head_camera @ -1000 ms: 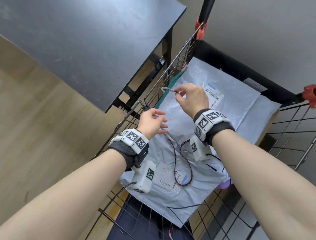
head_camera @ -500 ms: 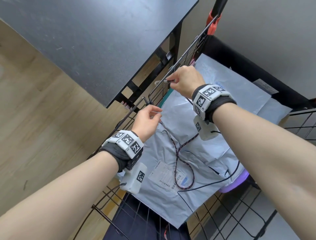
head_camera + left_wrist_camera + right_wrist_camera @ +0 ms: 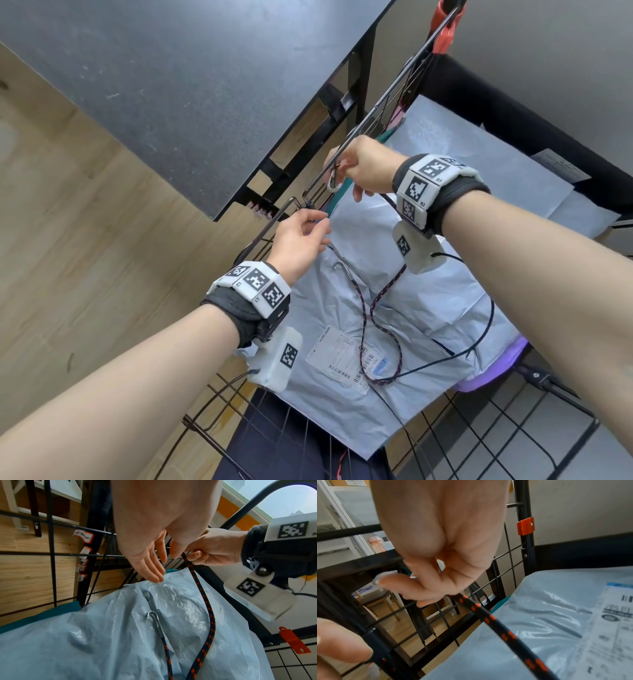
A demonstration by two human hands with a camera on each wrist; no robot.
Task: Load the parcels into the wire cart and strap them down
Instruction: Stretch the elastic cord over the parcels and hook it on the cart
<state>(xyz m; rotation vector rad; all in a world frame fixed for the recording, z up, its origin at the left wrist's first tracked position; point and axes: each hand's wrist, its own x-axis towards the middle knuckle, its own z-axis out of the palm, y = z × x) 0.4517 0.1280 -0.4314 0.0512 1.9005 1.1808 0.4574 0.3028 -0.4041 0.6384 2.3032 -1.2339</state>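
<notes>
Grey plastic mailer parcels [image 3: 428,298] lie stacked in the black wire cart [image 3: 376,106]. A black bungee cord [image 3: 397,346] with red flecks loops across the top parcel. My right hand [image 3: 346,171] pinches one end of the cord at the cart's left top rail, where its metal hook [image 3: 333,181] hangs against the wire. The cord's other hook [image 3: 339,266] lies loose on the parcel [image 3: 120,635]. My left hand [image 3: 320,229] hovers just below the rail corner with relaxed fingers and holds nothing. In the right wrist view the cord [image 3: 488,616] runs out from under my fingers [image 3: 419,588].
A black table [image 3: 205,85] stands close to the cart's left side, over a wooden floor [image 3: 85,240]. A red clip [image 3: 445,31] sits on the cart's upright. A purple item [image 3: 493,377] and a teal one [image 3: 387,135] peek from under the parcels.
My right hand has carried the cord's hook end from above the parcels out to the cart's left top rail. The left hand has stayed by the rail corner.
</notes>
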